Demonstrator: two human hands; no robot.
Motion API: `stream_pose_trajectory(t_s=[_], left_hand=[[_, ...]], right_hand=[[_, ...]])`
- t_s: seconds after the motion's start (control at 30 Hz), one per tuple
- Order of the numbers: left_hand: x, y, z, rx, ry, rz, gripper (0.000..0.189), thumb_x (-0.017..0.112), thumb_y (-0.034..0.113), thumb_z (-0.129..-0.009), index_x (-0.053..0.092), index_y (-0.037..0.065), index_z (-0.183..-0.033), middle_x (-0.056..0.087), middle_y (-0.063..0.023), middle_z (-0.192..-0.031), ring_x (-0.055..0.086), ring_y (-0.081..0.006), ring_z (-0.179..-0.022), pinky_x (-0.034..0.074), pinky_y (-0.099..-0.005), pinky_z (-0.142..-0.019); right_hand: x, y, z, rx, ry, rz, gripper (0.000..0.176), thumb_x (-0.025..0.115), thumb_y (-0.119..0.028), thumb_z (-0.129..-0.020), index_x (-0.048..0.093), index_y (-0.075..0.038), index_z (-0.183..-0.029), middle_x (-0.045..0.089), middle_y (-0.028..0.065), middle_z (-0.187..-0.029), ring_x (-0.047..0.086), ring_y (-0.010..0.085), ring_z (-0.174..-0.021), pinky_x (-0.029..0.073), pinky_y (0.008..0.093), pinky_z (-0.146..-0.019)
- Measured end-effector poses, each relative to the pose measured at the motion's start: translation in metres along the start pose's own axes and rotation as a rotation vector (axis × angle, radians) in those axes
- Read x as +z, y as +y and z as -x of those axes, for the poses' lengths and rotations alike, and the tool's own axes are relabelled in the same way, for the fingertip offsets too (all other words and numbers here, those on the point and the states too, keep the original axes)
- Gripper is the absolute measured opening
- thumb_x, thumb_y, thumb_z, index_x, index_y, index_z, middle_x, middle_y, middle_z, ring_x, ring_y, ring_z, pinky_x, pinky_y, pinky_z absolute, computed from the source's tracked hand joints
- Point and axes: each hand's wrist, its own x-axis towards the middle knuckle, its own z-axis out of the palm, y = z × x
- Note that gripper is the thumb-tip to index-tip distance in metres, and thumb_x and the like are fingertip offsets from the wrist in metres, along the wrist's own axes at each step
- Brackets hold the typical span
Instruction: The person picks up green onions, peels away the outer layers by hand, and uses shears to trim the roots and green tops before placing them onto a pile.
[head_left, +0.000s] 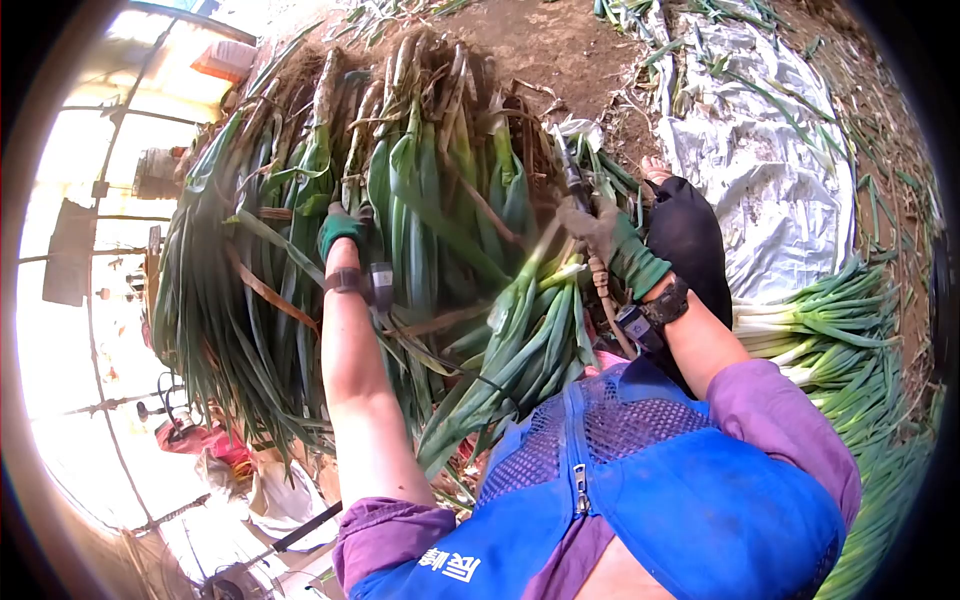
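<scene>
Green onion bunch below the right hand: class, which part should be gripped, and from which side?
Probably the pale, firm stalk end of the green onion bunch, just below the right hand, which holds a dark tool. Come from the side of the left hand, wrapping across the stalks: there they lie close together, while the leaves fan out loosely toward the body.

Left hand grips green onion pile; right hand holds dark tool.

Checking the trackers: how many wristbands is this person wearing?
2: one wristband sits behind the left hand in the green onions; the other behind the right hand, which grips a dark tool.
</scene>
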Motion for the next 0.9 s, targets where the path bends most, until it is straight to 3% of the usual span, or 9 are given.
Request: stream_pose_trajectory(t_s=[0.17, 0.3, 0.37, 0.43, 0.5, 0.63, 0.7, 0.8, 0.9], left_hand=[[-0.01, -0.016, 0.001, 0.053, -0.212, 0.478, 0.059, 0.081, 0.039, -0.074, 0.066, -0.002, -0.114, 0.072, -0.0158, -0.099, 0.068, -0.025, -0.086, 0.053, -0.0365, -0.076], [-0.027, -0.03, 0.017, 0.017, -0.157, 0.575, 0.033, 0.077, 0.032, -0.08, 0.073, 0.002, -0.092, 0.068, -0.0024, -0.075, 0.056, -0.0114, -0.062, 0.045, -0.03, -0.058], [-0.051, -0.029, 0.042, 0.129, -0.109, 0.484, 0.031, 0.077, 0.031, -0.081, 0.073, 0.002, -0.09, 0.067, 0.0001, -0.074, 0.054, -0.0082, -0.062, 0.042, -0.028, -0.055], [-0.06, -0.031, 0.06, 0.185, -0.335, 0.907, 0.031, 0.078, 0.032, -0.081, 0.074, 0.003, -0.09, 0.066, 0.0029, -0.073, 0.052, -0.0056, -0.061, 0.039, -0.0259, -0.054], [-0.089, 0.001, 0.107, 0.241, -0.344, 0.661, 0.033, 0.079, 0.032, -0.082, 0.074, 0.002, -0.096, 0.066, 0.0037, -0.078, 0.055, -0.0049, -0.069, 0.043, -0.022, -0.064], [-0.094, 0.012, 0.124, 0.296, -0.378, 0.973, 0.04, 0.078, 0.028, -0.083, 0.07, -0.001, -0.109, 0.068, 0.0029, -0.092, 0.057, -0.0045, -0.079, 0.046, -0.0216, -0.072], [-0.068, -0.001, 0.097, 0.18, -0.241, 0.766, 0.077, 0.083, 0.04, -0.074, 0.055, -0.003, -0.132, 0.066, -0.01, -0.116, 0.063, -0.0174, -0.101, 0.049, -0.0306, -0.088], [-0.025, -0.019, 0.07, -0.05, -0.099, 0.181, 0.119, 0.086, 0.057, -0.056, 0.037, -0.005, -0.146, 0.053, -0.0256, -0.138, 0.052, -0.035, -0.13, 0.043, -0.0402, -0.107], [-0.024, -0.018, 0.071, -0.061, -0.052, 0.247, 0.121, 0.085, 0.051, -0.058, 0.027, -0.007, -0.148, 0.054, -0.0263, -0.137, 0.055, -0.0331, -0.127, 0.047, -0.0391, -0.103]], right_hand=[[0.007, -0.017, 0.015, 0.122, 0.106, 0.412, 0.044, 0.072, -0.039, -0.086, 0.06, -0.001, -0.104, 0.06, 0.0019, -0.078, 0.057, 0.0087, -0.065, 0.048, 0.0247, -0.056], [0.006, -0.009, 0.014, 0.09, 0.064, 0.068, 0.047, 0.073, -0.042, -0.084, 0.061, -0.001, -0.102, 0.059, 0.0022, -0.076, 0.057, 0.0087, -0.064, 0.048, 0.025, -0.054], [0.001, -0.006, 0.015, 0.123, 0.099, 0.359, 0.048, 0.074, -0.043, -0.083, 0.061, -0.001, -0.102, 0.059, 0.0021, -0.075, 0.058, 0.0085, -0.064, 0.048, 0.0255, -0.053], [-0.007, 0.025, -0.002, -0.046, 0.088, 0.343, 0.046, 0.074, -0.042, -0.084, 0.06, -0.003, -0.102, 0.058, 0.0007, -0.075, 0.058, 0.0091, -0.063, 0.049, 0.0254, -0.054], [-0.015, 0.049, -0.014, -0.137, 0.098, 0.365, 0.043, 0.074, -0.04, -0.084, 0.059, -0.004, -0.103, 0.057, 0.0, -0.076, 0.057, 0.0091, -0.062, 0.048, 0.0254, -0.053], [-0.002, 0.021, 0.008, -0.063, 0.087, 0.32, 0.04, 0.073, -0.036, -0.086, 0.059, -0.005, -0.107, 0.058, -0.0008, -0.076, 0.054, 0.0083, -0.059, 0.046, 0.0243, -0.051], [-0.006, 0.028, 0.004, -0.011, 0.064, 0.264, 0.039, 0.073, -0.035, -0.087, 0.06, -0.005, -0.108, 0.057, -0.001, -0.075, 0.053, 0.0076, -0.058, 0.044, 0.0237, -0.049], [-0.012, 0.038, -0.002, 0.004, 0.067, 0.412, 0.075, 0.073, -0.05, -0.077, 0.056, 0.01, -0.12, 0.064, 0.0204, -0.102, 0.062, 0.026, -0.092, 0.049, 0.035, -0.082], [-0.013, 0.04, -0.004, 0.019, 0.055, 0.463, 0.088, 0.073, -0.055, -0.073, 0.054, 0.014, -0.124, 0.065, 0.0263, -0.109, 0.064, 0.0308, -0.1, 0.05, 0.0374, -0.088]])
